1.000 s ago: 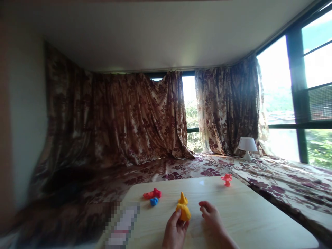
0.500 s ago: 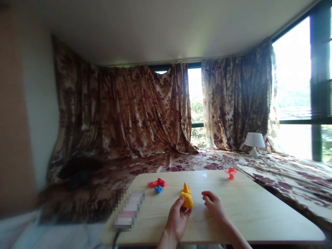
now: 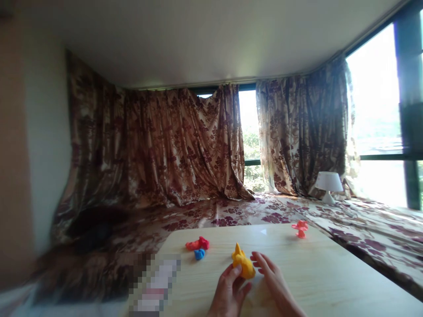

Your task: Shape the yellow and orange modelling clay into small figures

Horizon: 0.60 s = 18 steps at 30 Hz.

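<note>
My left hand is closed around a yellow lump of modelling clay above the near part of the pale table. A pointed yellow piece shows just beyond the lump; whether the two are joined I cannot tell. To the right, my right hand is open, its fingers stretched out close beside the lump and holding nothing. Farther left on the tabletop lie a red lump of clay and a small blue lump. A coral-pink shaped piece stands near the far right edge.
A blurred-out flat object lies along the table's left side. Past the table, a floral cloth covers a broad ledge, with a white lamp on it. Floral curtains hang behind.
My right hand has come left toward the yellow lump, its fingers straightening. The lump in my left hand has shifted slightly right and tilted. The whole view has dipped a little lower in the frame.
</note>
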Motion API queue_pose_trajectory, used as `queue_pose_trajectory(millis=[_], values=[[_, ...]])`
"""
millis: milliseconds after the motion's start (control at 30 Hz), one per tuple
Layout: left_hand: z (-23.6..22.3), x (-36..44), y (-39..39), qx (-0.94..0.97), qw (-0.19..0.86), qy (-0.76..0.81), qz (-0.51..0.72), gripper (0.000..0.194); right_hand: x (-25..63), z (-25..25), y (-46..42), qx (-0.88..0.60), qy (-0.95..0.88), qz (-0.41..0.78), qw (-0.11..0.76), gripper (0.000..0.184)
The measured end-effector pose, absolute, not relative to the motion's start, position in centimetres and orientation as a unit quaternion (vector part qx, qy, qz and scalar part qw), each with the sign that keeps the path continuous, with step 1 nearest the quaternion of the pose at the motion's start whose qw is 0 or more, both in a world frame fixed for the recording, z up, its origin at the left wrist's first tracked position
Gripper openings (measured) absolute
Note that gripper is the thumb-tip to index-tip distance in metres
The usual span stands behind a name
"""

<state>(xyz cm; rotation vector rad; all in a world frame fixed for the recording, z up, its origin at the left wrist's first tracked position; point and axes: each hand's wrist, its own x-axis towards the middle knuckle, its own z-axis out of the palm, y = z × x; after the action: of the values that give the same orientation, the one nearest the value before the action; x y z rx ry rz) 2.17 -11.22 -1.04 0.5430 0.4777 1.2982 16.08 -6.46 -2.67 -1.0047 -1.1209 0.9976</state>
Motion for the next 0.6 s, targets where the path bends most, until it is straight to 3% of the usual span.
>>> queue_pose_trajectory(millis=[367, 600], values=[[-0.9, 2.3, -11.0, 0.259, 0.763, 0.209, 0.554, 0.018, 14.8, -2.0, -8.5, -0.297, -0.402, 0.608, 0.617, 0.039], [-0.7, 2.2, -11.1, 0.243, 0.756, 0.226, 0.564, 0.030, 14.6, -1.5, -9.0, -0.290, -0.443, 0.598, 0.601, 0.031]])
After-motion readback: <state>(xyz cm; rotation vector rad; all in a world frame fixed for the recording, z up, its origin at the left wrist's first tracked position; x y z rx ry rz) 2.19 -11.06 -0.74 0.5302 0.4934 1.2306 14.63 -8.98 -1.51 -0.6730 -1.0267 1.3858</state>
